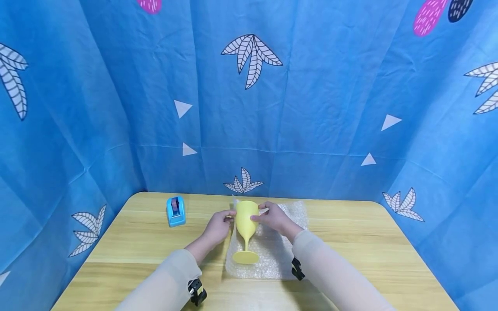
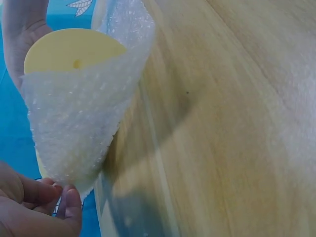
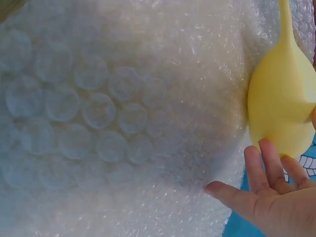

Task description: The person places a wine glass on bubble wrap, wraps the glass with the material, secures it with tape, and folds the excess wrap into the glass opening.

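Observation:
A yellow goblet lies on its side on a sheet of bubble wrap, its foot toward me and its bowl away. The left edge of the sheet is lifted along the goblet. My left hand pinches that edge near the bowl. In the left wrist view the raised bubble wrap covers most of the goblet, with part of its round foot showing above. From the right, my right hand holds the bowl near its rim; fingertips touch the yellow bowl in the right wrist view.
A blue tape dispenser stands on the wooden table, left of my left hand. Blue patterned cloth hangs behind the table and along both sides. The bubble wrap extends flat under my right forearm.

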### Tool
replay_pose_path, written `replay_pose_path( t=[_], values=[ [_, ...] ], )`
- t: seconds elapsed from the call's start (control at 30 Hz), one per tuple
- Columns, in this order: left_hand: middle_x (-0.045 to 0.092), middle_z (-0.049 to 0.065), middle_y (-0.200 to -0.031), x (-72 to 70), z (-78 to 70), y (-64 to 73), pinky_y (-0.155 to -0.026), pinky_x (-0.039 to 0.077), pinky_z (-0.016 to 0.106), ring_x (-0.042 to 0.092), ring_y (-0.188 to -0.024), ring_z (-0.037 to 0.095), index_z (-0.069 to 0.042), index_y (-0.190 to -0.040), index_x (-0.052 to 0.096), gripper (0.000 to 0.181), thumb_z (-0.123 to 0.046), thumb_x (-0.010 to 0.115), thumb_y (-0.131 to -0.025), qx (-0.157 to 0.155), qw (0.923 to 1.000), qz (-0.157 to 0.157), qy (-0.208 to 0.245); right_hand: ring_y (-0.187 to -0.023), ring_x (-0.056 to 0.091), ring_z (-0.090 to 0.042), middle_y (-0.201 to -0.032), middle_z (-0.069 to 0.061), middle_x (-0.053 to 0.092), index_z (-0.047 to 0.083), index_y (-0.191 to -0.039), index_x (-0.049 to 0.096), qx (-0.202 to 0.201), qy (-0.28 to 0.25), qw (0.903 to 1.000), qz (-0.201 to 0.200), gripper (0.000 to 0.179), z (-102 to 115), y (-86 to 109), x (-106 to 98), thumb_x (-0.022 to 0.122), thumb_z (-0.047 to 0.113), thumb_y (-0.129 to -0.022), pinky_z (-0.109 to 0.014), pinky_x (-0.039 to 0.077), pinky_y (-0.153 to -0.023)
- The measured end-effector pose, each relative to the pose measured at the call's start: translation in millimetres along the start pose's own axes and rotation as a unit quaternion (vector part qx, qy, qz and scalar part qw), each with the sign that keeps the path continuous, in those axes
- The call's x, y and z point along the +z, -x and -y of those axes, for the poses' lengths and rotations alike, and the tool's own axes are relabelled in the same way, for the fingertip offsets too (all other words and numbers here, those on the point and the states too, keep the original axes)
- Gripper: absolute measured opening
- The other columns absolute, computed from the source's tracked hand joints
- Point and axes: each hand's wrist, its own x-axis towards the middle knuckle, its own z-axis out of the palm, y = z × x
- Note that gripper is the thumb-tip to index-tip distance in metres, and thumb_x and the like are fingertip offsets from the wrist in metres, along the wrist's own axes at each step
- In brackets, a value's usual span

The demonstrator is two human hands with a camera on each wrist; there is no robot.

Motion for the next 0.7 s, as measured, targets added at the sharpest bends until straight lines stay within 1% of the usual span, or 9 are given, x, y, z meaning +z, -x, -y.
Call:
replay_pose_path(
  t=[0.1,0.13,0.23,0.33,0.5,0.57,0.7],
  values=[
    [0.059,0.023,-0.133,0.3,2.2,-1.3,-0.100,0.051,0.045,0.058,-0.120,0.040,0.008,-0.123,0.064,0.033,0.013,0.047,-0.096,0.000,0.9999,-0.014,0.003,-0.089,0.063,-0.024,-0.104,-0.014,0.064,-0.002,-0.131,0.056,0.003,-0.006,1.0000,0.003,0.060,-1.7,-0.2,0.7,0.082,0.026,-0.085,-0.048,0.055,-0.087],
    [0.060,0.023,-0.133,0.3,2.4,-2.0,-0.100,0.051,0.045,0.058,-0.121,0.040,0.008,-0.122,0.065,0.031,0.012,0.048,-0.096,-0.001,0.9998,-0.019,0.007,-0.090,0.063,-0.024,-0.104,-0.014,0.065,-0.002,-0.131,0.056,0.003,-0.007,1.0000,0.004,0.060,-2.3,-0.6,1.1,0.082,0.027,-0.085,-0.048,0.055,-0.087],
    [0.060,0.024,-0.132,0.7,2.6,-4.9,-0.100,0.051,0.045,0.057,-0.122,0.041,0.008,-0.117,0.066,0.026,0.011,0.052,-0.096,-0.004,0.9992,-0.029,0.027,-0.089,0.064,-0.024,-0.103,-0.014,0.065,-0.002,-0.132,0.055,0.003,-0.008,0.9999,0.006,0.060,-3.7,-0.7,2.5,0.081,0.027,-0.085,-0.047,0.056,-0.086],
    [0.060,0.025,-0.131,1.5,1.9,-7.7,-0.097,0.053,0.043,0.059,-0.119,0.040,0.007,-0.113,0.067,0.023,0.011,0.054,-0.095,-0.002,0.9986,-0.041,0.032,-0.089,0.064,-0.023,-0.101,-0.013,0.066,-0.002,-0.132,0.055,0.004,-0.010,0.9999,0.003,0.060,-4.2,0.1,4.1,0.081,0.026,-0.086,-0.045,0.056,-0.085],
    [0.058,0.025,-0.130,3.1,-0.2,-9.7,-0.092,0.056,0.042,0.063,-0.111,0.041,0.005,-0.110,0.063,0.021,0.013,0.058,-0.091,0.000,0.9975,-0.059,0.038,-0.090,0.065,-0.023,-0.099,-0.012,0.067,-0.002,-0.133,0.054,0.007,-0.010,0.9999,0.001,0.059,-3.3,1.9,6.5,0.079,0.026,-0.087,-0.042,0.056,-0.084],
    [0.058,0.026,-0.129,3.2,-1.2,-10.0,-0.092,0.056,0.043,0.063,-0.111,0.041,0.005,-0.113,0.060,0.024,0.013,0.059,-0.090,0.000,0.9974,-0.062,0.037,-0.091,0.066,-0.023,-0.099,-0.012,0.068,-0.002,-0.134,0.054,0.007,-0.006,1.0000,0.002,0.059,-2.9,2.4,7.2,0.078,0.026,-0.088,-0.042,0.056,-0.085],
    [0.053,0.026,-0.137,2.7,-2.7,-10.5,-0.093,0.055,0.044,0.062,-0.115,0.040,0.005,-0.132,0.054,0.040,0.007,0.060,-0.093,-0.015,0.9981,-0.057,0.018,-0.092,0.067,-0.025,-0.098,-0.012,0.069,-0.003,-0.135,0.054,0.003,-0.005,1.0000,0.005,0.058,-2.5,2.9,8.0,0.077,0.025,-0.089,-0.043,0.057,-0.086]
  ],
)
